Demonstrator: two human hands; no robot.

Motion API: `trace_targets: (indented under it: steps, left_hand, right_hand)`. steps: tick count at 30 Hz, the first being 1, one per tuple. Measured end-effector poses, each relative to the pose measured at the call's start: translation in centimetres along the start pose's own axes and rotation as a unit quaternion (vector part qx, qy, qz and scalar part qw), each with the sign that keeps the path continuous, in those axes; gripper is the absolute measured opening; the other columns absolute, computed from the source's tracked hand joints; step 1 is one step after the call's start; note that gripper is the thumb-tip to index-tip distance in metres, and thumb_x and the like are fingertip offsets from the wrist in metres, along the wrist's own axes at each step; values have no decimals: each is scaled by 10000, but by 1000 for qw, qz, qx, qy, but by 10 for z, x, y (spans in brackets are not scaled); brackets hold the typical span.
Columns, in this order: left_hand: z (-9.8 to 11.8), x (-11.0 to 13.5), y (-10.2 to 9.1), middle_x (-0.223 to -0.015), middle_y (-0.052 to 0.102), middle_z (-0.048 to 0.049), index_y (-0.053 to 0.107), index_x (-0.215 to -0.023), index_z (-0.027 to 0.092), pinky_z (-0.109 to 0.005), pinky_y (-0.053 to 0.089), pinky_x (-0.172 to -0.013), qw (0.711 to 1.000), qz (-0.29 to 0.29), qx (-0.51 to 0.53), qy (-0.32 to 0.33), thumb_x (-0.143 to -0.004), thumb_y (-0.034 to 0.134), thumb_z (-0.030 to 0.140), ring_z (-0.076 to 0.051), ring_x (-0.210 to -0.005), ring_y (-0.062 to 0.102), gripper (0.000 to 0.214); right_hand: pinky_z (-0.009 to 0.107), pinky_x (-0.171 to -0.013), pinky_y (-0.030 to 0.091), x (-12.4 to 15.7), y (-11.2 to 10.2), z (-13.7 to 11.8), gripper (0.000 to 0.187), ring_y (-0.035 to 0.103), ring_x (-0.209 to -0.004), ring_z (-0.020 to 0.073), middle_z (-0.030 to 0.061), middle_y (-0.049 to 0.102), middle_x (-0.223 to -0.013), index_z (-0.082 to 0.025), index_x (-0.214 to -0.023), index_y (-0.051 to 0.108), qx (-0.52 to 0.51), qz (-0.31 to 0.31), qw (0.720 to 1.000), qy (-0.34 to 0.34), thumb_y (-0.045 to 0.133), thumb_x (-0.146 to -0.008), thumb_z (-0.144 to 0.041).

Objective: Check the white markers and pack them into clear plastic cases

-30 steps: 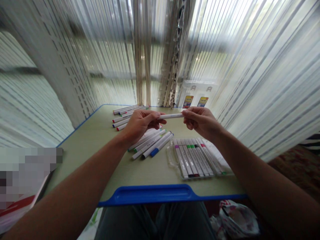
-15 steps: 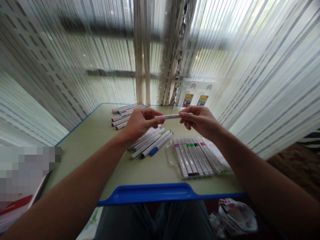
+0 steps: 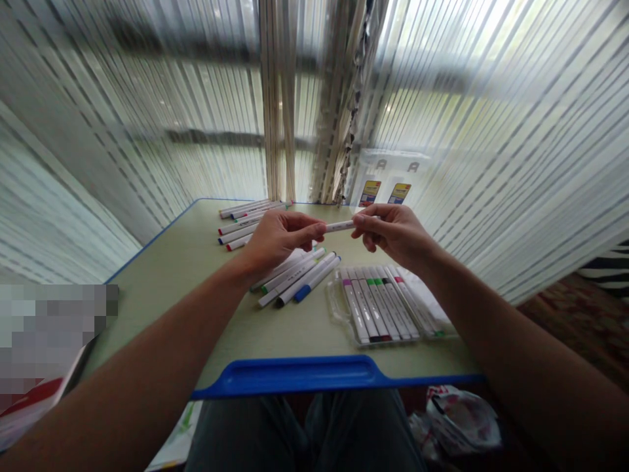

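Observation:
Above the middle of a small green table (image 3: pixel 187 262), my two hands hold one white marker (image 3: pixel 339 226) level between them. My left hand (image 3: pixel 278 237) pinches its left end with curled fingers. My right hand (image 3: pixel 393 233) pinches its right end the same way. Under my hands lie several loose white markers (image 3: pixel 299 278) with coloured caps. A clear plastic case (image 3: pixel 388 305) with several markers packed side by side rests on the table below my right wrist.
A second row of markers (image 3: pixel 246 223) lies at the table's far left. A clear package with yellow labels (image 3: pixel 388 180) leans against striped curtains behind the table. A blue tray lip (image 3: pixel 289 373) runs along the near edge. A crumpled bag (image 3: pixel 462 423) lies at the lower right.
My hands have come closer together along the marker, so less of its white barrel shows between them. The view has tilted slightly.

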State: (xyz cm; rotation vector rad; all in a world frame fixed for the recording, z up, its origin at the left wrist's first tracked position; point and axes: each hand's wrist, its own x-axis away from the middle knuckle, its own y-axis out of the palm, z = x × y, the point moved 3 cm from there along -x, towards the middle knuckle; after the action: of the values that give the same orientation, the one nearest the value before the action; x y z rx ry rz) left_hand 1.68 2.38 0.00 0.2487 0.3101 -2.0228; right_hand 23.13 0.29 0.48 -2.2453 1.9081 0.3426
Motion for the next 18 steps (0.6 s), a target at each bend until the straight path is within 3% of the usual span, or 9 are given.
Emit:
trace_targets:
  steps: [10, 18]
  left_hand:
    - [3, 1, 1, -640, 680, -37, 800, -868, 127, -205, 382, -498, 996, 0, -85, 20, -753, 790, 350, -87, -546, 536, 251]
    - [9, 4, 17, -684, 724, -72, 789, -863, 89, -201, 473, -526, 995, -40, -94, 12, -757, 785, 305, -104, -563, 610, 241]
  right_hand:
    - [214, -428, 458, 4, 6, -3, 252, 554, -453, 73, 55, 726, -695, -131, -871, 773, 78, -49, 996, -20, 848, -740, -332]
    - [213, -391, 369, 9, 17, -7, 376, 511, -450, 84, 17, 619, -540, -118, -745, 758, 200, -24, 979, -19, 876, -655, -463]
